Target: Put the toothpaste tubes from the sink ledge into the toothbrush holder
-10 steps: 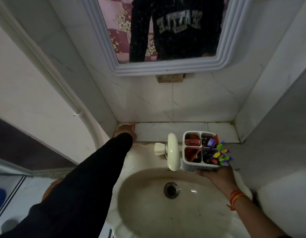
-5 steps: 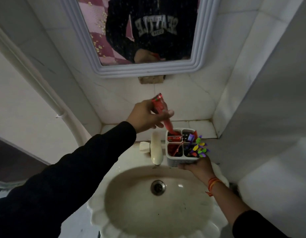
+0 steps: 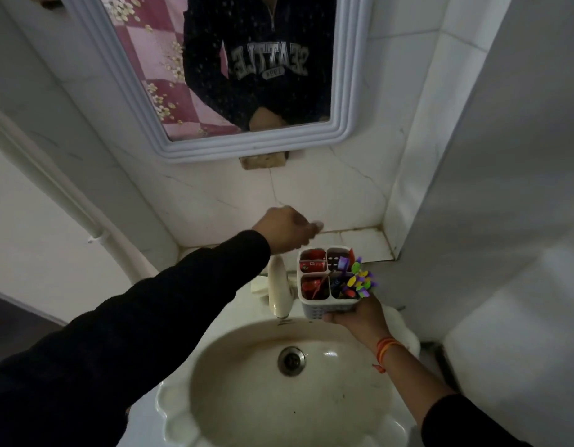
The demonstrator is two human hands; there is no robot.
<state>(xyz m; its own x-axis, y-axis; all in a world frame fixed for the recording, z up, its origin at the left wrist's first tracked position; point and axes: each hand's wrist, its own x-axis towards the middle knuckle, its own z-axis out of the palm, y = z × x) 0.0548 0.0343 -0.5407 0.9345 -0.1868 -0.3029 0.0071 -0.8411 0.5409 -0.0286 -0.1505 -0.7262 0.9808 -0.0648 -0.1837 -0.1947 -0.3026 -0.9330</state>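
We are holding the white toothbrush holder (image 3: 327, 282) up over the sink (image 3: 234, 411) in our right hand (image 3: 360, 314), with red toothpaste tubes (image 3: 311, 266) standing in it, while our empty, loosely curled left hand (image 3: 285, 230) is hanging just above its back-left corner.

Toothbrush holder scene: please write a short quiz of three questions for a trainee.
1. True or false: the holder stands on the ledge.
2. Which hand carries the holder? A) left B) right
3. Fill in: the holder has ___ compartments.

Key:
1. False; the right hand holds it up above the sink.
2. B; the left hand hovers above it, carrying nothing visible.
3. Four; red tubes fill the left ones.
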